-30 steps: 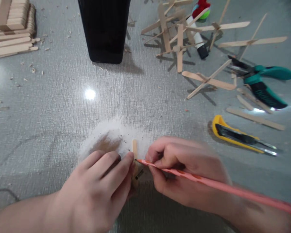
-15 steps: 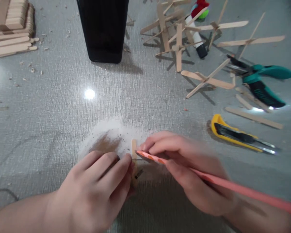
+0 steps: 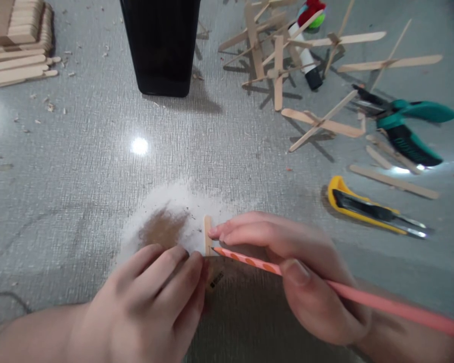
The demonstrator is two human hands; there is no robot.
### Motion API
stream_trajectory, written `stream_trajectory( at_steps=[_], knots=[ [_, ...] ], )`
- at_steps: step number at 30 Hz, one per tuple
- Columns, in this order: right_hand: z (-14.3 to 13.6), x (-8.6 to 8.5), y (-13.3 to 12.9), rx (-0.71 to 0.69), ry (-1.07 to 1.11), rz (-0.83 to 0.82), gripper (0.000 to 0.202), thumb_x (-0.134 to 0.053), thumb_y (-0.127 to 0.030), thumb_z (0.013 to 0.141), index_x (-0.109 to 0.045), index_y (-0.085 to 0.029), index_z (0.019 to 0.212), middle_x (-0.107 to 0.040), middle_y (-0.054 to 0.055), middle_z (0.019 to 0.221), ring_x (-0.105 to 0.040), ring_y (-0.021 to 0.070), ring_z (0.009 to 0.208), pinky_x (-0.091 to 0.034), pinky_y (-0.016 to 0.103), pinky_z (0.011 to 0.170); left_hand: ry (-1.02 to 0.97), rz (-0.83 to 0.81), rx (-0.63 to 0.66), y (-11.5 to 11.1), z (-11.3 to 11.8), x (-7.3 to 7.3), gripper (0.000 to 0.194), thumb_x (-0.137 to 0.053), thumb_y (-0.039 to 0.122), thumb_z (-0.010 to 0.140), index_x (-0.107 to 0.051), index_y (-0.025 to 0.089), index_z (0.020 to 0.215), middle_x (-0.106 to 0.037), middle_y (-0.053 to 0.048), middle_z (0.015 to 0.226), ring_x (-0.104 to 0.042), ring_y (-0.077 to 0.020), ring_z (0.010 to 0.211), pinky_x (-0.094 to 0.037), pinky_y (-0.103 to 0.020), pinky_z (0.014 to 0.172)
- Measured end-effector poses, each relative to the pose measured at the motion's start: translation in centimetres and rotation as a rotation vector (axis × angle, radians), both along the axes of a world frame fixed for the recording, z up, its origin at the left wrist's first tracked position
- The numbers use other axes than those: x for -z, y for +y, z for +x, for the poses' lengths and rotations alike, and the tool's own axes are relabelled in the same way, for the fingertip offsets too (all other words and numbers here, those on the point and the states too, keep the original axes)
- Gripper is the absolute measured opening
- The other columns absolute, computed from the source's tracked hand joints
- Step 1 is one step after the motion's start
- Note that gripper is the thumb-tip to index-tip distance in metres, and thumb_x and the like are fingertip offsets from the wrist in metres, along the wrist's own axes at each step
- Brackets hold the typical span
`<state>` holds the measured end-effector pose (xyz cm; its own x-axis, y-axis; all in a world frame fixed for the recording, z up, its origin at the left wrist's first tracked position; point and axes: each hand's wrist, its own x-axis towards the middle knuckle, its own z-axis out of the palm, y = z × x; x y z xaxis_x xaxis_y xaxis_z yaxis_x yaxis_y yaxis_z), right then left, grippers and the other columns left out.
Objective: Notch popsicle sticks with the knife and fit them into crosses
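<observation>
A pink pencil (image 3: pixel 251 262) with orange spots lies in my right hand (image 3: pixel 314 282), its dark tip at the right edge of a wooden craft stick (image 3: pixel 207 227). A short pencil line shows on the stick near that tip. Fingertips of the right hand touch the stick's right side. My left hand (image 3: pixel 147 297) is closed around the lower part of the stick, hiding much of it. Below the stick's visible part is a clear strip with black print (image 3: pixel 216 280), perhaps a ruler, partly covered by the left fingers. White powder with a brown patch (image 3: pixel 162 229) spreads beyond the left hand.
A yellow utility knife (image 3: pixel 366 209) and green-handled pliers (image 3: pixel 404 126) lie at right. Crossed craft sticks (image 3: pixel 320 122) and a glue stick (image 3: pixel 306 58) are scattered at upper right. A black phone-like slab (image 3: pixel 162 50) stands at the back; bundled sticks (image 3: pixel 18 30) sit far left.
The pencil tip has moved down along the craft stick, and a short line now shows there. My right thumb has shifted right and lifted from the pencil's spotted part.
</observation>
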<state>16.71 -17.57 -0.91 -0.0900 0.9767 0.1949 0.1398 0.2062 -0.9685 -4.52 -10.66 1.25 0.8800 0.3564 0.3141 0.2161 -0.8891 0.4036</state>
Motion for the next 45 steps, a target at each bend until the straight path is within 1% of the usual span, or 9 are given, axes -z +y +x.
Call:
stream_trajectory(
  at_steps=[3, 8, 13, 17, 22, 29, 35, 39, 45],
  knots=[
    [0.1, 0.0, -0.1, 0.012, -0.018, -0.009, 0.037, -0.04, -0.046, 0.101, -0.067, -0.023, 0.114, -0.071, 0.009, 0.093, -0.068, 0.026, 0.093, -0.056, 0.039, 0.078, 0.008, 0.02, 0.021, 0.0, -0.1, 0.0, 0.018, -0.058, 0.003, 0.088, -0.075, 0.008, 0.092, -0.076, -0.006, 0.088, -0.067, -0.0202, 0.072, -0.051, -0.033, 0.048],
    [0.1, 0.0, -0.2, 0.008, 0.001, -0.019, 0.037, -0.04, -0.045, 0.102, -0.066, -0.022, 0.115, -0.072, 0.01, 0.099, -0.068, 0.0259, 0.097, -0.056, 0.04, 0.081, 0.02, 0.048, 0.071, -0.1, -0.7, 0.4, 0.016, -0.063, 0.006, 0.087, -0.073, 0.006, 0.099, -0.075, -0.01, 0.095, -0.068, -0.0228, 0.082, -0.059, -0.036, 0.06],
    [0.2, 0.0, -0.3, 0.009, 0.013, -0.033, 0.036, -0.041, -0.044, 0.102, -0.067, -0.021, 0.114, -0.071, 0.01, 0.1, -0.067, 0.0269, 0.101, -0.054, 0.041, 0.086, 0.02, 0.032, 0.085, -0.2, -1.1, 0.6, 0.018, -0.067, 0.009, 0.086, -0.073, 0.005, 0.103, -0.074, -0.012, 0.103, -0.067, -0.0235, 0.088, -0.062, -0.037, 0.066],
    [0.2, 0.1, -0.4, 0.004, 0.022, -0.043, 0.037, -0.04, -0.042, 0.102, -0.067, -0.02, 0.115, -0.071, 0.011, 0.101, -0.067, 0.0269, 0.102, -0.054, 0.04, 0.086, 0.026, 0.032, 0.089, -0.1, -1.0, 0.6, 0.018, -0.067, 0.009, 0.086, -0.073, 0.004, 0.102, -0.073, -0.012, 0.103, -0.067, -0.0239, 0.089, -0.062, -0.038, 0.066],
    [0.1, 0.1, -0.3, 0.026, 0.043, -0.055, 0.037, -0.041, -0.044, 0.102, -0.068, -0.022, 0.112, -0.071, 0.01, 0.096, -0.067, 0.0276, 0.101, -0.055, 0.042, 0.086, 0.026, 0.021, 0.077, -0.1, -1.0, 0.5, 0.017, -0.067, 0.01, 0.086, -0.073, 0.005, 0.101, -0.074, -0.011, 0.102, -0.067, -0.0236, 0.087, -0.061, -0.037, 0.065],
    [0.0, -0.1, -0.1, 0.034, 0.073, -0.049, 0.036, -0.041, -0.044, 0.102, -0.069, -0.023, 0.109, -0.071, 0.009, 0.092, -0.068, 0.0264, 0.098, -0.056, 0.039, 0.08, 0.043, 0.031, 0.103, 0.0, -1.3, 0.6, 0.023, -0.07, 0.013, 0.086, -0.073, 0.005, 0.107, -0.072, -0.012, 0.107, -0.066, -0.0248, 0.094, -0.059, -0.038, 0.071],
    [0.0, -0.4, -0.3, 0.095, 0.123, -0.087, 0.036, -0.045, -0.045, 0.101, -0.072, -0.021, 0.101, -0.071, 0.009, 0.093, -0.068, 0.0252, 0.09, -0.056, 0.038, 0.074, 0.047, 0.018, 0.094, 0.0, -1.4, 0.7, 0.023, -0.07, 0.015, 0.087, -0.072, 0.005, 0.108, -0.071, -0.011, 0.11, -0.064, -0.0239, 0.096, -0.057, -0.038, 0.074],
    [0.0, -0.4, -0.7, 0.096, 0.064, -0.082, 0.036, -0.042, -0.042, 0.102, -0.071, -0.021, 0.096, -0.07, 0.009, 0.092, -0.067, 0.0224, 0.085, -0.052, 0.034, 0.066, 0.063, 0.006, 0.088, -0.1, -1.5, 0.6, 0.027, -0.071, 0.017, 0.087, -0.071, 0.005, 0.111, -0.071, -0.011, 0.111, -0.064, -0.0236, 0.095, -0.057, -0.038, 0.073],
    [0.4, -0.3, -0.5, 0.038, -0.001, -0.042, 0.034, -0.038, -0.037, 0.103, -0.066, -0.02, 0.093, -0.069, 0.008, 0.09, -0.065, 0.0192, 0.075, -0.051, 0.033, 0.062, 0.065, 0.034, 0.094, 0.0, -1.4, 0.7, 0.026, -0.068, 0.019, 0.09, -0.071, 0.006, 0.112, -0.069, -0.015, 0.125, -0.064, -0.0244, 0.099, -0.057, -0.038, 0.075]
  ],
)
